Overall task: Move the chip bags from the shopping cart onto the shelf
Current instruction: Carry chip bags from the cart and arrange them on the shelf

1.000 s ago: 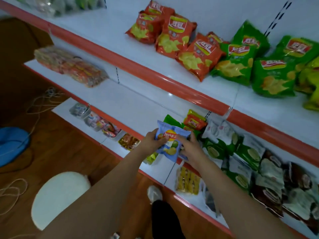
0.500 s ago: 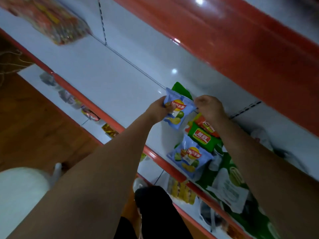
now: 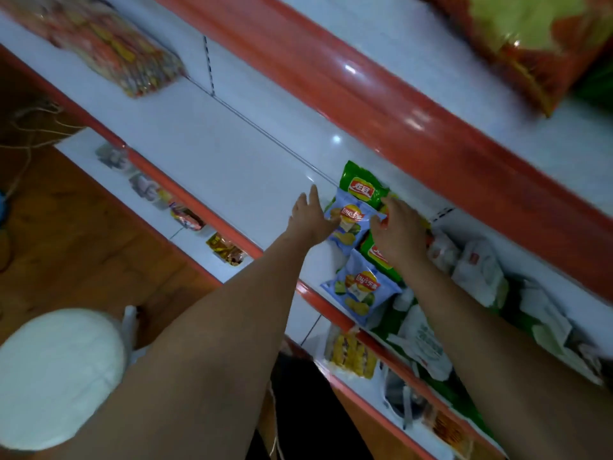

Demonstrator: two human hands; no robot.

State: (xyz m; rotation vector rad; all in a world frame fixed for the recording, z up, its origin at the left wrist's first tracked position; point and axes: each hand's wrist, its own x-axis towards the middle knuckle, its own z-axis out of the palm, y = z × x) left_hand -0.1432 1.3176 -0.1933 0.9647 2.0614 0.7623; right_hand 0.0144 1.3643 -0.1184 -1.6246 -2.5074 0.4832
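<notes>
A small blue chip bag (image 3: 348, 224) lies on the white middle shelf (image 3: 232, 154), up against a green chip bag (image 3: 362, 187) at the back. My left hand (image 3: 310, 219) lies at its left edge with straight fingers, the thumb touching the bag. At the bag's right edge is my right hand (image 3: 396, 229), fingers spread loosely, over another green bag (image 3: 378, 258). A second blue chip bag (image 3: 361, 290) lies nearer the shelf's red front edge (image 3: 212, 217). The shopping cart is not in view.
White and green packets (image 3: 477, 273) fill the shelf to the right. A large multicoloured snack pack (image 3: 109, 51) lies far left on the same shelf. A red chip bag (image 3: 530, 38) sits on the shelf above. A round white stool (image 3: 56, 373) stands on the wooden floor.
The blue bag went from held in front of the shelf to lying on it near the back. Both hands have loosened their grip and now only touch its edges.
</notes>
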